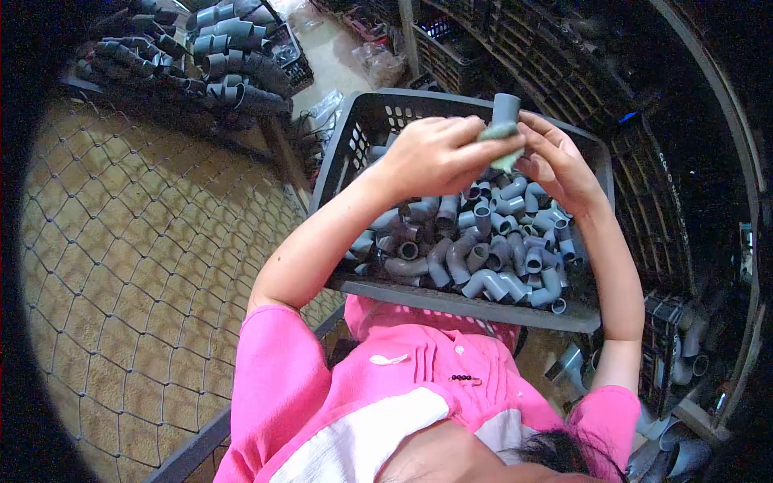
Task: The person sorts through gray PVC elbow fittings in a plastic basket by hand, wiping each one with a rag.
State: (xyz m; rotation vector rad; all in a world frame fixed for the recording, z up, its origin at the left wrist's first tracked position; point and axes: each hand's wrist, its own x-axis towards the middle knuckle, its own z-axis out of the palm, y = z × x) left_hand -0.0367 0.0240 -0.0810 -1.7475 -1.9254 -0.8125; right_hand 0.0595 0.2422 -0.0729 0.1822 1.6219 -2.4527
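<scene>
Over a dark plastic crate (pixel 463 303), my two hands meet at a grey pipe fitting (pixel 506 108), its round end pointing up. My left hand (pixel 441 154) is closed on a green cloth (pixel 506 145) pressed against the fitting. On the other side, my right hand (pixel 561 163) has its fingers curled round the lower part of the fitting; that lower part is mostly hidden by the cloth and fingers. Beneath both hands, many grey elbow fittings (pixel 485 283) lie loose in the crate.
Wire mesh (pixel 137 266) spans the left side. Grey pipe fittings (pixel 229 48) are piled at the upper left. Dark crates (pixel 555 60) are stacked behind and to the right. More fittings (pixel 684 354) lie at the lower right. Plastic bags (pixel 378 63) rest on the floor beyond.
</scene>
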